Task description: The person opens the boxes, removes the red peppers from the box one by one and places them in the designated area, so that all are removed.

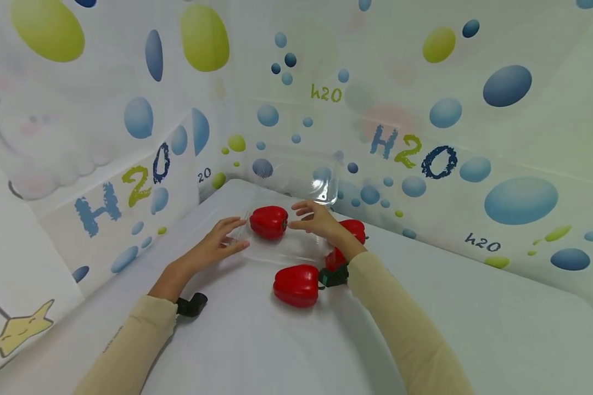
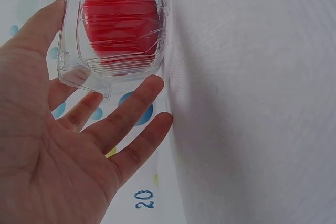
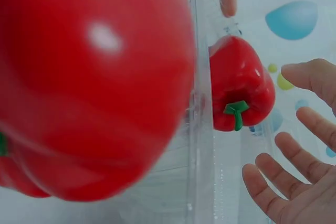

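Observation:
A red bell pepper [image 1: 269,223] lies in a clear plastic clamshell box [image 1: 281,253], its green stem [image 3: 237,109] toward my right hand in the right wrist view. At the box's left end is my left hand [image 1: 217,241], fingers spread; in the left wrist view its thumb reaches the box edge, though contact is hard to tell. My right hand [image 1: 318,220] hovers over the right part of the box, fingers loosely bent and apart, holding nothing. The hinged lid [image 1: 301,175] stands raised at the back.
In front of the box lies another red pepper [image 1: 296,285]. More red peppers [image 1: 354,229] sit at the box's right, partly hidden by the right forearm. A white cloth covers the table [image 1: 237,340]; patterned sheets [image 1: 405,109] rise behind and at the left.

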Demonstrator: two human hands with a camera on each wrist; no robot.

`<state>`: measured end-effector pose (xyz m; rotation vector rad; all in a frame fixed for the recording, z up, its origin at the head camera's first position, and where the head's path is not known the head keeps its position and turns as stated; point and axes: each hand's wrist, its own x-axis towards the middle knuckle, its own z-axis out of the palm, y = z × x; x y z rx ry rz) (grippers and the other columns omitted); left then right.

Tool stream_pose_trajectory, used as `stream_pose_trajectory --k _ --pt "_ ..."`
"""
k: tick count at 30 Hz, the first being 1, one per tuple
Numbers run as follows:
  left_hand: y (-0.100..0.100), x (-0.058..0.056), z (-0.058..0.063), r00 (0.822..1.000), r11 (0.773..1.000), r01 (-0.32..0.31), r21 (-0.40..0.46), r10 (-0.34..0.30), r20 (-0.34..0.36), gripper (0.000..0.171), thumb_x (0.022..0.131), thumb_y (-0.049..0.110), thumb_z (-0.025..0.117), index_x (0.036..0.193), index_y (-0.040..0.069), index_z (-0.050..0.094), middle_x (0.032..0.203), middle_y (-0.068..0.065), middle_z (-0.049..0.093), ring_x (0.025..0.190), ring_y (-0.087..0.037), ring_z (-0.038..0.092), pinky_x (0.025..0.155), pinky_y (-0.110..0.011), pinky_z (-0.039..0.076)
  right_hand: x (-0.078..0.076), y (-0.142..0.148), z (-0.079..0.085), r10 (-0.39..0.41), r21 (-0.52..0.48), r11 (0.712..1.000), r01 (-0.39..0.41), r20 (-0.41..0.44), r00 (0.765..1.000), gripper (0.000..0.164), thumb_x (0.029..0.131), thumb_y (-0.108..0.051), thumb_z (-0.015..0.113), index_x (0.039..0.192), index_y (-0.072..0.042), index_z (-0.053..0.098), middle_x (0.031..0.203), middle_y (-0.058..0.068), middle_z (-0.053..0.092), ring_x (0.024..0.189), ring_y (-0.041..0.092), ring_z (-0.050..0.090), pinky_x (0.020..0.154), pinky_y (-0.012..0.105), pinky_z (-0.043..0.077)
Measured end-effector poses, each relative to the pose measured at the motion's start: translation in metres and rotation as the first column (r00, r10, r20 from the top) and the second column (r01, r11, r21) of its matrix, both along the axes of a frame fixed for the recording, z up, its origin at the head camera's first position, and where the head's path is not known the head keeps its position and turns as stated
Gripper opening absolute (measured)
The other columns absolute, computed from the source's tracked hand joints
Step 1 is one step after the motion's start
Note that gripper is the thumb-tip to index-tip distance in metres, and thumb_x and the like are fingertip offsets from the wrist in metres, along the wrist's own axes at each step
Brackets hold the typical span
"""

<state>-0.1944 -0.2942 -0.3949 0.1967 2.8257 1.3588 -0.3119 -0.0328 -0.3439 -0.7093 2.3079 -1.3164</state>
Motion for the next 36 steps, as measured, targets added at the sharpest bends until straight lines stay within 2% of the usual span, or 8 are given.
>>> stream_pose_trajectory --k 9,13,19,27,36 --pt "-0.001 0.000 -0.001 1.000 1.000 0.007 -0.001 -0.007 -0.020 0.070 0.096 0.034 0.062 0.151 0.007 0.031 0.156 -0.022 0.018 0.126 -0.048 0.047 0.103 -0.055 0.043 -0.006 -0.006 0.011 0.074 0.051 0.996 -0.073 -0.014 0.997 0.054 0.089 -0.016 0.071 0.137 -0.010 0.049 0.142 0.020 0.046 0.127 0.033 0.048 0.100 0.046 0.049" --pt "-0.002 -0.001 -0.001 1.000 1.000 0.007 0.000 -0.007 -0.021 0.069 0.096 0.033 0.062 0.151 0.006 0.031 0.156 -0.022 0.018 0.126 -0.047 0.048 0.103 -0.055 0.043 -0.008 -0.008 0.012 0.072 0.060 0.996 -0.071 -0.009 0.997 0.055 0.088 -0.016 0.071 0.138 -0.011 0.049 0.143 0.018 0.047 0.127 0.031 0.048 0.100 0.044 0.049" --pt "-0.002 -0.001 -0.002 1.000 1.000 -0.002 0.002 0.002 -0.011 0.070 0.095 0.036 0.062 0.151 0.007 0.031 0.156 -0.020 0.018 0.127 -0.047 0.046 0.104 -0.055 0.042 -0.007 -0.011 0.009 0.089 0.055 0.995 -0.088 -0.010 0.996 0.060 0.089 -0.017 0.070 0.142 -0.007 0.044 0.144 0.018 0.046 0.130 0.034 0.045 0.100 0.043 0.049" --pt "0.002 -0.002 0.000 1.000 1.000 0.000 -0.002 0.000 -0.011 0.071 0.095 0.038 0.062 0.151 0.008 0.031 0.156 -0.020 0.018 0.127 -0.046 0.046 0.104 -0.055 0.043 -0.007 -0.016 0.006 0.078 0.067 0.994 -0.081 0.046 0.996 0.064 0.087 -0.019 0.072 0.144 -0.016 0.043 0.148 0.014 0.041 0.137 0.036 0.037 0.104 0.047 0.045" --pt "-0.001 0.001 -0.002 1.000 1.000 -0.005 -0.011 0.005 0.001 0.072 0.095 0.039 0.062 0.153 0.010 0.029 0.157 -0.018 0.017 0.128 -0.045 0.046 0.103 -0.054 0.043 -0.007 -0.028 0.004 0.122 0.159 0.978 -0.133 0.074 0.990 0.070 0.086 -0.024 0.072 0.147 -0.019 0.039 0.153 0.010 0.035 0.141 0.036 0.030 0.108 0.051 0.040"
